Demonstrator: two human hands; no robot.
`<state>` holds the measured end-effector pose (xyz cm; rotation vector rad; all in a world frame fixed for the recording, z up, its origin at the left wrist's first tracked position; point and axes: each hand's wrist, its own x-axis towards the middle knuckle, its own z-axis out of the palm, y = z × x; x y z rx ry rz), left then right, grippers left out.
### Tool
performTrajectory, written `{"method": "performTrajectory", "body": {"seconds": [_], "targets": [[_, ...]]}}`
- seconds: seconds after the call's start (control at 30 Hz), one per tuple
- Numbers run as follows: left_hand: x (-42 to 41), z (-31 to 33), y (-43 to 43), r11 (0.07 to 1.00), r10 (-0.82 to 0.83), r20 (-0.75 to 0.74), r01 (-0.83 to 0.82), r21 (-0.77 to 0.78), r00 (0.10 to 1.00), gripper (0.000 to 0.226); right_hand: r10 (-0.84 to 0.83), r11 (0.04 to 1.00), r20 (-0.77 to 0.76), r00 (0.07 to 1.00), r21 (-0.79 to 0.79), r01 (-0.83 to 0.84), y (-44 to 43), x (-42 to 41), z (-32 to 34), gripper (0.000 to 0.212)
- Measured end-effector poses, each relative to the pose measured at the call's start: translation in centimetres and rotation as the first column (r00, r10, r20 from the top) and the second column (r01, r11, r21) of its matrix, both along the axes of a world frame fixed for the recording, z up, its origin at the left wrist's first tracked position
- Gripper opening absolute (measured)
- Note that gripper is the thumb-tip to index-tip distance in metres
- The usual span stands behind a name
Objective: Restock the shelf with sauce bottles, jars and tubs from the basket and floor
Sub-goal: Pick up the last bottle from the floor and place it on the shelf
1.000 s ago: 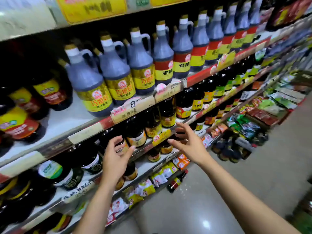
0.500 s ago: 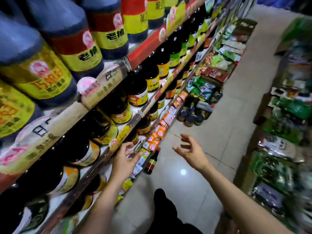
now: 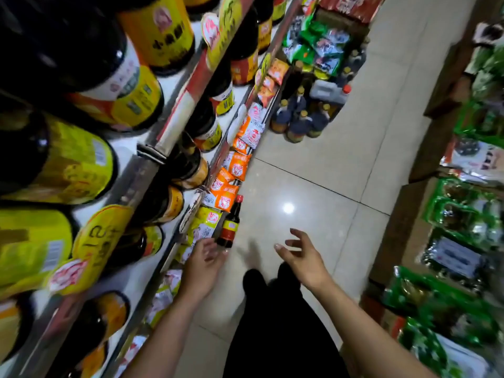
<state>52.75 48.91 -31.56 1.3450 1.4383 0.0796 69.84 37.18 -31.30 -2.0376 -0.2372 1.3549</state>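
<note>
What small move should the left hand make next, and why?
Probably the left hand should reach on and grip the red-capped bottle on the floor: it is open right at the bottle's base, and the right hand holds nothing either.

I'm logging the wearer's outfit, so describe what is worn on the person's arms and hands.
Nothing is worn on either: the left hand and right hand are ungloved, with no ring, watch or bracelet visible. The left forearm and right forearm are bare up to the frame's edge, so no sleeve shows. Below them are black trousers.
</note>
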Motion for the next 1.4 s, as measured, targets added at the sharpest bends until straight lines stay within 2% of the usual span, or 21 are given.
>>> {"method": "performTrajectory", "body": {"seconds": [0.17, 0.3, 0.37, 0.47, 0.6, 0.67, 0.73, 0.97, 1.1, 1.17, 1.23, 1.27, 1.4], "targets": [[1.1, -10.6, 0.5, 0.999, -0.015, -0.086, 0.011, -0.051, 0.996, 0.030, 0.026, 0.997, -0.051, 0.998, -0.071, -0.030, 0.0, 0.7, -9.5, 0.052], [1.9, -19.7, 1.4, 0.998, 0.005, -0.124, -0.013, -0.061, 0.992, 0.067, 0.065, 0.992, -0.108, 0.992, -0.096, -0.075, 0.6, 0.9, -18.1, 0.048], [2.0, -24.4, 1.4, 0.998, 0.025, -0.155, -0.033, -0.054, 0.988, 0.062, 0.045, 0.994, -0.131, 0.990, -0.097, -0.058, 0.7, 0.4, -22.3, 0.046], [1.6, -31.1, 1.5, 0.998, 0.051, -0.219, -0.057, -0.024, 0.974, 0.040, 0.046, 0.991, -0.183, 0.982, -0.114, -0.068, 1.2, -0.8, -28.7, 0.049], [0.8, -38.3, 1.6, 0.999, 0.041, -0.282, -0.049, -0.022, 0.959, 0.042, 0.102, 0.984, -0.204, 0.974, -0.123, -0.129, 2.2, -2.5, -36.3, 0.052], [0.7, -41.3, 1.6, 1.000, -0.015, -0.367, 0.019, 0.006, 0.930, 0.047, 0.142, 0.978, -0.206, 0.968, -0.122, -0.170, 2.8, -3.1, -40.1, 0.055], [0.8, -43.7, 1.9, 0.997, -0.038, -0.425, 0.062, 0.042, 0.904, 0.052, 0.164, 0.973, -0.204, 0.965, -0.129, -0.193, 3.8, -3.3, -42.9, 0.054], [1.2, -50.4, 4.0, 0.987, 0.031, -0.395, 0.034, 0.157, 0.918, 0.066, 0.150, 0.978, -0.207, 0.967, -0.112, -0.176, 8.3, -3.8, -50.5, 0.053], [0.7, -52.0, 4.3, 0.986, -0.017, -0.390, 0.080, 0.147, 0.920, 0.078, 0.123, 0.986, -0.229, 0.966, -0.079, -0.145, 10.3, -4.9, -52.7, 0.054], [0.7, -52.4, 4.4, 0.991, -0.044, -0.390, 0.091, 0.103, 0.920, 0.076, 0.113, 0.990, -0.252, 0.961, -0.054, -0.130, 11.3, -5.1, -52.8, 0.042], [1.0, -52.4, 4.6, 0.991, -0.058, -0.417, 0.104, 0.088, 0.907, 0.072, 0.092, 0.994, -0.294, 0.951, -0.026, -0.105, 11.9, -5.3, -53.1, 0.014], [1.0, -52.4, 4.6, 0.992, -0.050, -0.414, 0.094, 0.085, 0.909, 0.071, 0.075, 0.996, -0.324, 0.943, -0.015, -0.084, 12.2, -5.3, -53.1, 0.008], [0.6, -51.9, 3.2, 0.998, -0.039, -0.370, 0.054, 0.030, 0.928, 0.067, 0.019, 1.000, -0.348, 0.937, -0.016, -0.026, 11.4, -5.8, -52.6, 0.025]]}}
